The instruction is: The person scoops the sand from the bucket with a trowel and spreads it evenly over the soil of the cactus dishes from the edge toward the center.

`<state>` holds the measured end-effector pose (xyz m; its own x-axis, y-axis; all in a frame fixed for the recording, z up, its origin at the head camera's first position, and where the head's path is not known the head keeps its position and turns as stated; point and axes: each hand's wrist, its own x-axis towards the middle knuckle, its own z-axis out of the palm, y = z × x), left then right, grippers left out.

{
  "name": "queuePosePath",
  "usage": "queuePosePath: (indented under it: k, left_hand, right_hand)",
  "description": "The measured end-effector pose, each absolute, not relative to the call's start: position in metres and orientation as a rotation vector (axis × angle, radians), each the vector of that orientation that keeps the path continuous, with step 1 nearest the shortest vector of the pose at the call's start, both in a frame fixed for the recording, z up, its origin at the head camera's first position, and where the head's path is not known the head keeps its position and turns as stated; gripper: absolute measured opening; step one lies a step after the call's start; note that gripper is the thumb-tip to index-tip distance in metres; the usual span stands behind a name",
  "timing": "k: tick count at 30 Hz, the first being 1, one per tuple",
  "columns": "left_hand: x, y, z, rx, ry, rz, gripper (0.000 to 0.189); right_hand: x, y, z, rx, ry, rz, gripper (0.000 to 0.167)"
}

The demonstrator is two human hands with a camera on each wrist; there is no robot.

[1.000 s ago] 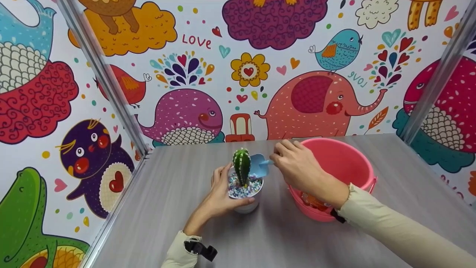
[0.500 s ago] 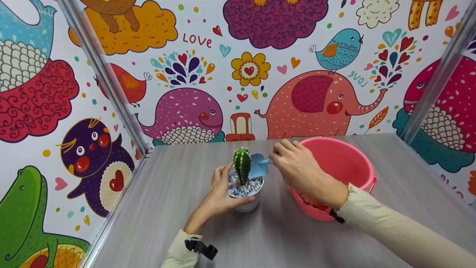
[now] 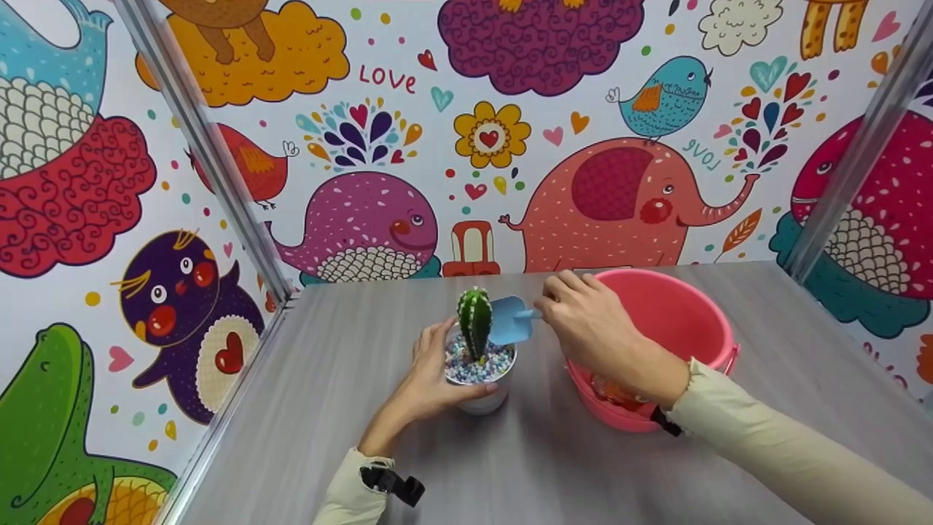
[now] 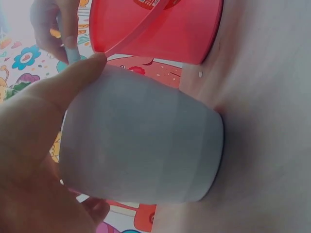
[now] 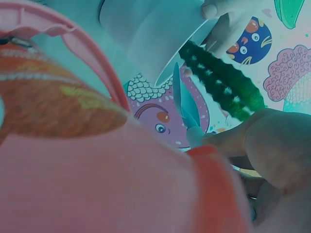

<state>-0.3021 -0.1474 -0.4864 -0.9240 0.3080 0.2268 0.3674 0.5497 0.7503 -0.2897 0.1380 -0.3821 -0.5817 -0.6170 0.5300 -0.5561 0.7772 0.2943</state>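
Observation:
A white pot [image 4: 141,136] stands on the table with a green cactus [image 3: 475,324] upright in it. Small multicoloured pebbles [image 3: 474,368] fill the pot up near its rim. My left hand [image 3: 426,372] grips the pot round its left side, thumb across the front and fingers behind. My right hand [image 3: 587,324] holds a small light-blue shovel [image 3: 510,321] by its handle. The shovel's blade is at the pot's right rim, just beside the cactus. In the right wrist view the blade [image 5: 184,99] appears edge-on by the rim.
A pink bucket [image 3: 674,313] with an orange label and a handle stands right of the pot, under my right forearm. The grey wood-grain table [image 3: 328,408] meets printed cartoon walls [image 3: 379,44] at the back and sides, with metal posts [image 3: 200,146] in the corners.
The shovel blade has shifted slightly right and up from the pebbles, along with my right hand. My left hand keeps its hold on the pot, which has barely moved.

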Motion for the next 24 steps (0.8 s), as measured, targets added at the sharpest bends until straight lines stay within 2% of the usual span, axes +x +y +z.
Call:
queuePosePath:
  k: [8,16,24]
  left_hand:
    - [-0.309,-0.152,-0.488,-0.615,-2.690,-1.389,0.124]
    - [-0.310,-0.157,-0.490,-0.579,-2.749,-1.421,0.126]
    - [-0.316,-0.164,-0.499,-0.612,-2.715,-1.509,0.122]
  right_hand:
    - [-0.292,0.155,-0.386,0.809,-2.425,0.022,0.035]
    - [-0.287,0.176,-0.382,0.739,-2.509,0.324,0.029]
    - [-0.277,0.202,-0.376,0.622,-2.544,0.461,0.038]
